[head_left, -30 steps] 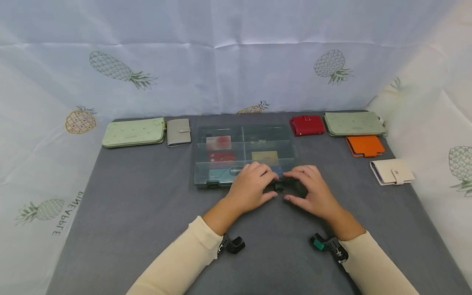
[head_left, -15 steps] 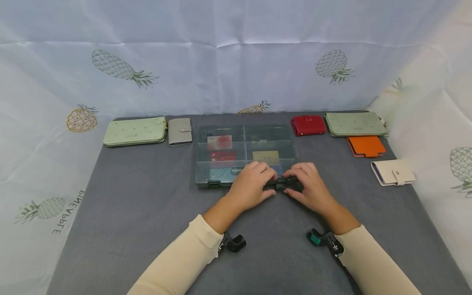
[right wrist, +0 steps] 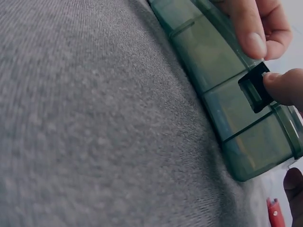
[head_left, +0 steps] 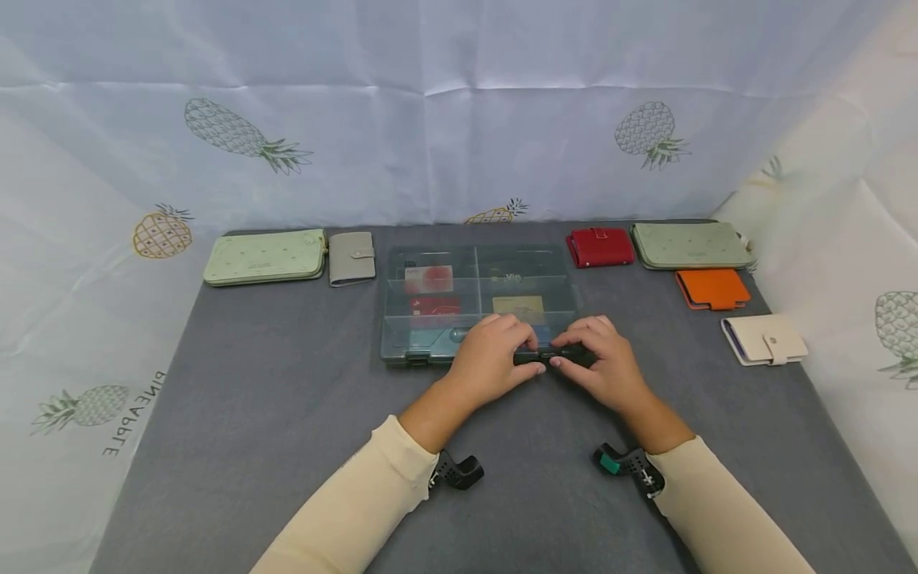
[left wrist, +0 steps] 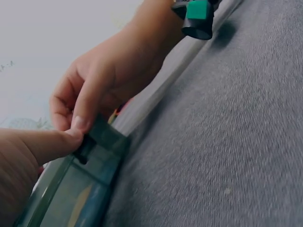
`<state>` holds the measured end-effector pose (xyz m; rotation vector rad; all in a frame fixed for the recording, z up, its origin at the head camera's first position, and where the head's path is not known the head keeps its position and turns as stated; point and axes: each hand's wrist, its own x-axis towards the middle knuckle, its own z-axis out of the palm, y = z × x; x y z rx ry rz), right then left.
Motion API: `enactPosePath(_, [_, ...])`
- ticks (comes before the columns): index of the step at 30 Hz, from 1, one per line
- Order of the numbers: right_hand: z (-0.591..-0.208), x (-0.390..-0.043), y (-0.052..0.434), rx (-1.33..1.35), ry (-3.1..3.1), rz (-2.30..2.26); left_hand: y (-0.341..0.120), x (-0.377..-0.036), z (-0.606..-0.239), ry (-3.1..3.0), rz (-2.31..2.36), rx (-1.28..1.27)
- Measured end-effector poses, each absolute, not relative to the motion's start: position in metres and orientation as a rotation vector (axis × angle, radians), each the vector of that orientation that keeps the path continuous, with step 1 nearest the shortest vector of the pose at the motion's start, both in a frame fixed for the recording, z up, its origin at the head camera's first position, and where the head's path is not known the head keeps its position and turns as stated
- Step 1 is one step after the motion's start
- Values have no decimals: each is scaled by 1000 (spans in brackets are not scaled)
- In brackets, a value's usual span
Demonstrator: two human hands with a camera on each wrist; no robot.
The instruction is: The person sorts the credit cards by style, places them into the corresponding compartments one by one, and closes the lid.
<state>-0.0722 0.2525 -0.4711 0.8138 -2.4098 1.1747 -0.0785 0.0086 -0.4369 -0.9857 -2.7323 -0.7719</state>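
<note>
A clear green-tinted compartment box (head_left: 476, 299) with several cards inside lies mid-table. Both hands meet at its front edge, at the black right-hand latch (head_left: 543, 359). My left hand (head_left: 527, 355) curls its fingers over the lid, its thumb against the front wall by the latch. My right hand (head_left: 562, 355) pinches the latch between thumb and forefinger. In the right wrist view the latch (right wrist: 255, 87) sits on the box front (right wrist: 222, 71) with a thumb tip touching it. The left wrist view shows both thumbs meeting at the latch (left wrist: 85, 149).
A light green long wallet (head_left: 264, 257) and a grey wallet (head_left: 351, 257) lie at the back left. At the back right are a red wallet (head_left: 599, 246), another green wallet (head_left: 688, 244), an orange one (head_left: 712, 288) and a cream one (head_left: 763, 338). Pineapple-print cloth walls surround the grey table (head_left: 287, 399).
My right hand has slid left and forward, and its thumb and forefinger have closed onto the latch. The left hand has stayed on the box edge.
</note>
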Motion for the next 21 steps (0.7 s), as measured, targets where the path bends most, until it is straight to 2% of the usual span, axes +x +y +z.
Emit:
enactPosePath(7, [-472,-71,250,756,-2368,1241,18,-78,-440,-2686,-722,-851])
enactPosePath(21, [-444,-59,232,766,-2292,1231,20,-75,-439,-2654,-791,-808])
